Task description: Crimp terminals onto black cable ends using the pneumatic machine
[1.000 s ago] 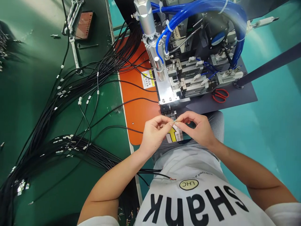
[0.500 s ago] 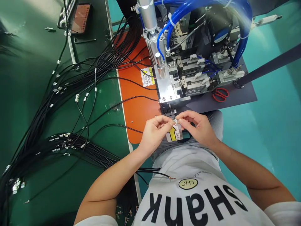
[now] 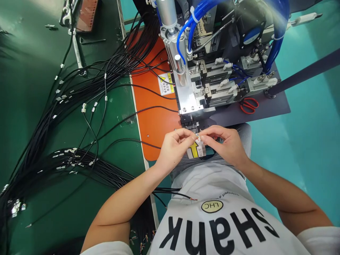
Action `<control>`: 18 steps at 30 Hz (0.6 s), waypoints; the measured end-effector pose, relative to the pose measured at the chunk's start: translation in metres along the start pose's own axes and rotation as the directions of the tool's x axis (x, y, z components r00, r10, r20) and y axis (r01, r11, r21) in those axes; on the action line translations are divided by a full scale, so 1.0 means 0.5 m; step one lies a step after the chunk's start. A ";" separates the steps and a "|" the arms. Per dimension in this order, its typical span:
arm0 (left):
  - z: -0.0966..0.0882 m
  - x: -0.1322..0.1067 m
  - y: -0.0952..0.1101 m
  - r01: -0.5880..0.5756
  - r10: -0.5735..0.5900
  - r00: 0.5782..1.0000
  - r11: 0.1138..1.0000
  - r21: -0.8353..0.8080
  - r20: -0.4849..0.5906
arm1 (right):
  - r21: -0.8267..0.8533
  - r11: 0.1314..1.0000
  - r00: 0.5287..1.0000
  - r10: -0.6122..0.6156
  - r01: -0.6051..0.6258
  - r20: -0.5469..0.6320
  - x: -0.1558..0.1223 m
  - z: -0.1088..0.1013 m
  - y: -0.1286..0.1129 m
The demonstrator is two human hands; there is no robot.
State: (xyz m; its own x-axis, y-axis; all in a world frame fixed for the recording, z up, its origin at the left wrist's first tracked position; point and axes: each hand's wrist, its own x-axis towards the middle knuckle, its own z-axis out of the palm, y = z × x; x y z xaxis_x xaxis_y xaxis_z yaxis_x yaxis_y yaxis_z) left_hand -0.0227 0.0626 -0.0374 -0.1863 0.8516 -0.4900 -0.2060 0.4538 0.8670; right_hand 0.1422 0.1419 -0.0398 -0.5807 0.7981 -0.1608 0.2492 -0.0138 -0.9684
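Observation:
My left hand (image 3: 174, 148) and my right hand (image 3: 225, 143) meet fingertip to fingertip just in front of the machine (image 3: 196, 85). Both are pinched on a tiny metal piece (image 3: 198, 135) held between them; it is too small to name. Below the fingers sits a label with a yellow arrow (image 3: 196, 150). A thin black cable (image 3: 127, 141) runs from the green bench toward my left hand. A loose cable end with bare copper (image 3: 190, 199) lies across my white shirt.
A large tangle of black cables with metal ferrules (image 3: 69, 124) covers the green bench (image 3: 32, 71) on the left. An orange mat (image 3: 154, 117) lies under the machine's left side. Blue air hoses (image 3: 196, 14) loop above it. Red-handled scissors (image 3: 248, 104) rest on the dark plate at right.
Both hands have crept slightly up toward the machine's front, staying pinched together. The view has shifted a little; nothing was let go.

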 end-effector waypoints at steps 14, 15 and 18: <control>-0.010 0.001 -0.019 -0.288 0.309 0.951 0.877 0.384 0.008 | 0.115 0.987 0.994 0.111 -0.112 0.018 0.018 0.005 0.035; -0.015 0.003 -0.022 -0.352 0.382 0.924 0.815 0.460 0.030 | 0.120 0.986 0.993 0.116 -0.116 0.008 0.021 0.003 0.040; -0.031 0.018 -0.032 -0.510 0.564 0.814 0.584 0.632 0.136 | 0.149 0.980 0.991 0.136 -0.131 -0.019 0.039 0.001 0.059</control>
State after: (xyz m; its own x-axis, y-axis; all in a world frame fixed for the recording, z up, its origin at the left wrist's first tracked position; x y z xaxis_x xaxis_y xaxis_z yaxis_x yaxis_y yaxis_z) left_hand -0.0360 0.0588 -0.0570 -0.1372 0.9853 0.1022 0.5816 -0.0035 0.8135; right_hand 0.1379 0.1568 -0.0715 -0.5263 0.8004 -0.2869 0.2047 -0.2082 -0.9564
